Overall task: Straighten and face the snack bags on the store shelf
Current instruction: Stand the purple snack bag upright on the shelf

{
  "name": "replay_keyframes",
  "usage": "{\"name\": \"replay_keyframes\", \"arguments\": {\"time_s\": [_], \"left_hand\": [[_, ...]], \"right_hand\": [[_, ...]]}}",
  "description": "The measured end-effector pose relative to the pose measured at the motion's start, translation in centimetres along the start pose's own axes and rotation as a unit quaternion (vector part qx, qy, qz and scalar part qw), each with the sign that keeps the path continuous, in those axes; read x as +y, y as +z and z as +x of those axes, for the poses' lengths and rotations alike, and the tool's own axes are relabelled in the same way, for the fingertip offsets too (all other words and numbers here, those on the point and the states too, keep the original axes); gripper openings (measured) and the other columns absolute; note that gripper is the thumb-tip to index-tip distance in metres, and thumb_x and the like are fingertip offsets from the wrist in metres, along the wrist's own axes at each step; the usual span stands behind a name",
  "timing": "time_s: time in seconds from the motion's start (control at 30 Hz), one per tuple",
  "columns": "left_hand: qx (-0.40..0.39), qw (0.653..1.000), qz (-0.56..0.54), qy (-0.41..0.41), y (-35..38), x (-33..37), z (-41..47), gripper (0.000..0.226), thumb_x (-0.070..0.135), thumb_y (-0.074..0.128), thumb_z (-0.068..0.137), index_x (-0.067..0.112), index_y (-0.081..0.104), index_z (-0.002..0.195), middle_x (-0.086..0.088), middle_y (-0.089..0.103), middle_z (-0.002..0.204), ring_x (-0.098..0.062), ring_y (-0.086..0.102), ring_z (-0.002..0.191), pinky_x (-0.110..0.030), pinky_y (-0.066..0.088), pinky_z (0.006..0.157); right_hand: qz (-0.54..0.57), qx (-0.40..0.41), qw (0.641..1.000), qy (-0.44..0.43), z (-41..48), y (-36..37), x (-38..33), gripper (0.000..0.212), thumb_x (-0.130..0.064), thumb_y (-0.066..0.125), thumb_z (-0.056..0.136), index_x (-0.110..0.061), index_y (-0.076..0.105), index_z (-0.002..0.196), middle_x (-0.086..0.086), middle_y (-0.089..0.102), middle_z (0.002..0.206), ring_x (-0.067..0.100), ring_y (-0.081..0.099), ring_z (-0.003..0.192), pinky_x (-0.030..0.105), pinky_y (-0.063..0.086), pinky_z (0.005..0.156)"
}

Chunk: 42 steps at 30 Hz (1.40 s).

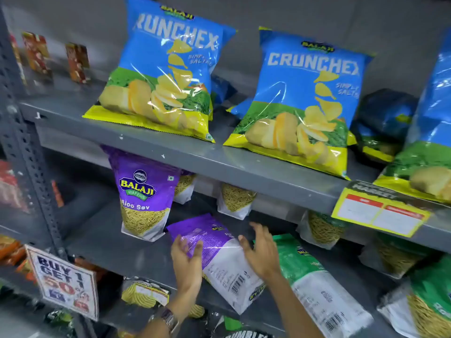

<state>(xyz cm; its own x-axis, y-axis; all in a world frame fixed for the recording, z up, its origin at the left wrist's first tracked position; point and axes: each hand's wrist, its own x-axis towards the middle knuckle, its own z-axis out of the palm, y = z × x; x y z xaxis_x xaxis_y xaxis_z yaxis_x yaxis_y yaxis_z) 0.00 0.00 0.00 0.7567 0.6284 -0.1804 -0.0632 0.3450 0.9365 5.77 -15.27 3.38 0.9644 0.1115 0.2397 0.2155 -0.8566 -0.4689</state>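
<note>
A purple and white snack bag [219,254] lies flat on its front on the middle shelf [102,242], its back with the barcode facing up. My left hand [186,262] touches its left edge with the fingers spread. My right hand [260,250] hovers over its right edge, fingers apart, closed on nothing. An upright purple Aloo Sev bag [142,198] stands just to the left. A green and white bag [310,279] lies flat, back up, to the right.
Blue Crunchex chip bags [163,67] [302,103] lean on the upper shelf [219,157]. More sev bags [235,201] stand at the back of the middle shelf. A yellow price tag [380,212] and a "Buy 1 Get 1" sign [64,281] hang off the shelf edges.
</note>
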Motion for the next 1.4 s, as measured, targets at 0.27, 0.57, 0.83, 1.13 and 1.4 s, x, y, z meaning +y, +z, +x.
{"name": "replay_keyframes", "arguments": {"time_s": [0.27,0.57,0.83,1.13,1.4], "left_hand": [[-0.006,0.956,0.044,-0.289,0.1,-3.1,3.2,0.035,0.033,0.079,0.069,0.014,0.051,0.079,-0.005,0.052,0.079,-0.016,0.05,0.07,-0.032,0.05,0.051],[-0.072,0.985,0.059,-0.145,0.5,-1.4,3.8,0.034,0.034,0.082,0.064,0.022,0.064,0.091,-0.004,0.072,0.095,-0.018,0.068,0.084,-0.034,0.059,0.058],[-0.173,0.959,0.177,0.14,2.7,4.9,8.5,0.034,0.033,0.085,0.06,0.026,0.065,0.087,0.005,0.074,0.087,-0.008,0.07,0.079,-0.021,0.054,0.07],[-0.205,0.94,0.209,0.177,1.9,3.6,9.4,0.046,0.029,0.079,0.07,0.021,0.055,0.109,-0.001,0.068,0.107,-0.011,0.065,0.096,-0.024,0.052,0.083],[-0.131,0.961,0.149,0.193,1.5,-3.3,2.4,0.057,0.033,0.083,0.06,0.05,0.047,0.1,0.008,0.058,0.097,-0.017,0.061,0.09,-0.031,0.052,0.077]], "right_hand": [[0.262,-0.312,0.887,0.216,4.0,3.0,5.6,0.049,-0.06,0.076,0.059,-0.02,0.071,0.087,-0.003,0.074,0.081,0.013,0.069,0.072,0.023,0.051,0.061],[0.328,-0.222,0.906,0.147,2.6,0.0,5.6,0.046,-0.013,0.086,0.061,-0.02,0.06,0.099,-0.001,0.071,0.079,0.009,0.066,0.068,0.013,0.049,0.054],[0.347,-0.079,0.933,0.056,5.0,0.1,2.7,0.062,-0.009,0.091,0.05,-0.012,0.058,0.102,0.014,0.071,0.103,0.025,0.068,0.092,0.038,0.055,0.083],[0.463,-0.049,0.883,0.063,4.8,-0.5,2.5,0.056,0.001,0.084,0.056,-0.022,0.056,0.098,0.001,0.072,0.099,0.015,0.069,0.088,0.015,0.054,0.067],[0.489,-0.042,0.87,0.046,5.9,-3.2,-0.1,0.042,0.01,0.08,0.059,-0.018,0.065,0.087,0.002,0.074,0.089,0.008,0.072,0.073,0.017,0.055,0.061]]}}
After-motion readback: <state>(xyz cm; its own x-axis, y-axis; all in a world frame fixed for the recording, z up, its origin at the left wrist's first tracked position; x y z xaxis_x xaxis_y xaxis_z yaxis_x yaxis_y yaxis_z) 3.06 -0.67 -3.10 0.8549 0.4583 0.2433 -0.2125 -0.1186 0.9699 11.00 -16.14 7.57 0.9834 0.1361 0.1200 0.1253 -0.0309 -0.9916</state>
